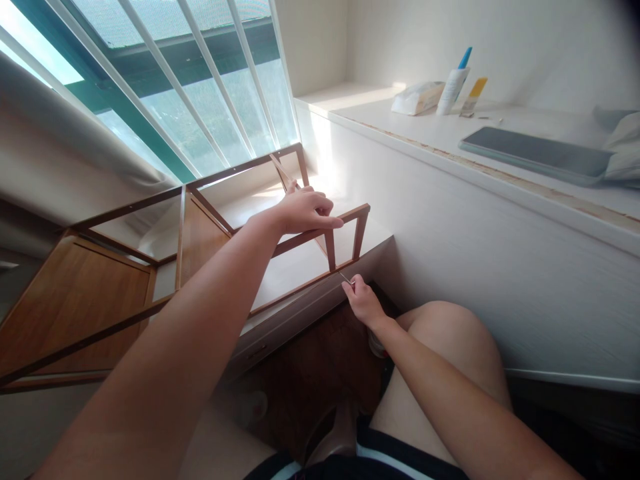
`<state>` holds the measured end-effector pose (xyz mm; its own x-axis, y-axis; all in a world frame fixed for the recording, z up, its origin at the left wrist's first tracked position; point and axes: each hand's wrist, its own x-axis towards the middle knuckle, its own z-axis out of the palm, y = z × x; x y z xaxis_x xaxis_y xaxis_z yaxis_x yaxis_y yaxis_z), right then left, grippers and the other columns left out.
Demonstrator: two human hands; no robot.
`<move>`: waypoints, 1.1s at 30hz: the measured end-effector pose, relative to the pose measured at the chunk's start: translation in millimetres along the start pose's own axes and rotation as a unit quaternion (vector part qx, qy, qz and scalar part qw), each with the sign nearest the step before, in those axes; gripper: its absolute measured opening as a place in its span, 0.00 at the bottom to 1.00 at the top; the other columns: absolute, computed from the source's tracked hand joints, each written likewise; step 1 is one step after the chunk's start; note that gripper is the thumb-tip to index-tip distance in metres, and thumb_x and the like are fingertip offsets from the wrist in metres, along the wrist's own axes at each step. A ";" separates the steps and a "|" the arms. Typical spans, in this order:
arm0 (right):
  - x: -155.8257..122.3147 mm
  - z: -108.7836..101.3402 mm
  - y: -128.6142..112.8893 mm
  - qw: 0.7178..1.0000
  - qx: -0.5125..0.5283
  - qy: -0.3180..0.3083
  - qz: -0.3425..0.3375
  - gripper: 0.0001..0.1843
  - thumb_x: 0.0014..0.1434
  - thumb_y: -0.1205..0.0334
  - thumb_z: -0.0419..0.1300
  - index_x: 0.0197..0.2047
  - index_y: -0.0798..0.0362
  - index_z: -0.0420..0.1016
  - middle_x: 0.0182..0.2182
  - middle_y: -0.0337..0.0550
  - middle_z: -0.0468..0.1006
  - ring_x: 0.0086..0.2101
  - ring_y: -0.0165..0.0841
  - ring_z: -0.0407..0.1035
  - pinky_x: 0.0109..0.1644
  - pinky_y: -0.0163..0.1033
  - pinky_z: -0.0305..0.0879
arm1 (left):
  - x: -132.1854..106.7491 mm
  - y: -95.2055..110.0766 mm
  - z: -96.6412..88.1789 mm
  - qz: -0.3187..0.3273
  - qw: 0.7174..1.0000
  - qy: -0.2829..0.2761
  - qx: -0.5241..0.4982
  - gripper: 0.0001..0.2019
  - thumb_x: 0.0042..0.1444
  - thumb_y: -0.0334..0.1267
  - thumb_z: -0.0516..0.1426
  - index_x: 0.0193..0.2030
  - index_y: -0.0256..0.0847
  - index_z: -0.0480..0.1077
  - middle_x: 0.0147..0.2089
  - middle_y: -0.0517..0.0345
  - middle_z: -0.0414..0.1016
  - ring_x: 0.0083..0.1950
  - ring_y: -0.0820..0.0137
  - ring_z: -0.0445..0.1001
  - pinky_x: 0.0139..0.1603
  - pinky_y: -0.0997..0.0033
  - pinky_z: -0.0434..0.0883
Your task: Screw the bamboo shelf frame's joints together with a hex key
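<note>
A brown wooden shelf frame (358,235) lies on its side, its long rails running away to the left. My left hand (306,210) reaches over it, fingers curled round the upper rail near its right end and thumb lying along the wood. Below and to the right, my right hand (364,300) pinches a thin metal hex key (345,277). Its tip meets the lower rail at the foot of a crosspiece. Solid wood panels (83,300) fill the frame's left part.
The frame rests on a white ledge (285,277) below a barred window (200,80). On the white counter (380,117) at right are a white packet (417,98), a blue-tipped white tube (453,88), a yellow-capped item (474,97) and a phone (535,155). A curtain (75,143) hangs left.
</note>
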<state>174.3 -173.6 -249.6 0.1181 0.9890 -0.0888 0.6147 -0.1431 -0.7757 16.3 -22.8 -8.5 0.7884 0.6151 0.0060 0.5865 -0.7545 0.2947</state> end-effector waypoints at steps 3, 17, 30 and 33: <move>0.0 -1.2 -0.7 1.000 -0.023 -0.005 -0.002 0.11 0.69 0.52 0.48 0.37 0.49 0.60 0.30 0.44 0.75 0.32 0.38 0.70 0.33 0.36 0.52 | 0.0 0.1 -0.1 0.004 1.000 0.000 0.002 0.25 0.57 0.61 0.54 0.23 0.40 0.63 0.31 0.59 0.67 0.44 0.61 0.63 0.65 0.38 0.40; -2.1 4.8 -9.5 0.935 0.304 -0.138 0.117 0.26 0.68 0.44 0.44 0.24 0.51 0.62 0.14 0.35 0.64 0.14 0.26 0.54 0.19 0.33 0.48 | -0.2 -0.3 0.3 -0.003 1.000 -0.003 -0.004 0.22 0.57 0.57 0.55 0.24 0.40 0.62 0.31 0.61 0.67 0.45 0.63 0.63 0.68 0.40 0.30; -0.7 6.9 -9.4 0.944 0.294 -0.074 0.130 0.24 0.65 0.48 0.48 0.20 0.50 0.56 0.14 0.36 0.62 0.17 0.27 0.55 0.21 0.33 0.51 | 0.1 -1.1 0.7 0.003 1.000 0.000 -0.008 0.23 0.56 0.58 0.54 0.23 0.41 0.63 0.31 0.59 0.68 0.45 0.61 0.63 0.68 0.39 0.35; 0.2 6.9 -11.7 0.932 0.325 -0.064 0.145 0.20 0.63 0.51 0.48 0.22 0.49 0.56 0.14 0.34 0.60 0.16 0.27 0.53 0.20 0.33 0.49 | 0.1 -1.3 0.8 0.003 1.000 -0.002 -0.006 0.23 0.57 0.58 0.54 0.23 0.41 0.63 0.31 0.59 0.68 0.45 0.60 0.63 0.67 0.40 0.36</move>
<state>161.8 -171.4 -244.9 0.0856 0.9144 -0.3957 -0.0368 -0.3940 -0.9184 15.7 -22.0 -9.6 0.7929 0.6093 0.0051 0.5790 -0.7560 0.3054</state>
